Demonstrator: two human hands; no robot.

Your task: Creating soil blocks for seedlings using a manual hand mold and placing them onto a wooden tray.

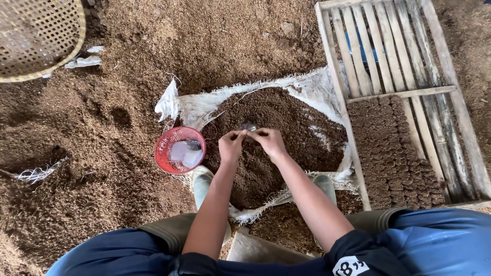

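Small round metallic object [248,126] sits directly at the fingertips of both hands, above the mound of dark brown soil [276,148] on a frayed white woven sack [317,89]. Left hand [231,145] and right hand [269,141] meet at it, fingers pinched on its near edge; neither is nearer. Red plastic mesh basket [180,150] lies just left of the left hand. Wooden slatted tray [404,92] with pressed soil blocks lies well right

A small clear plastic pouch [248,126], crumpled and shiny, is pinched at its mouth between the fingers of the left hand [231,144] and right hand [269,141], hanging just above a heap of dark brown soil [276,153] on a frayed white sack.
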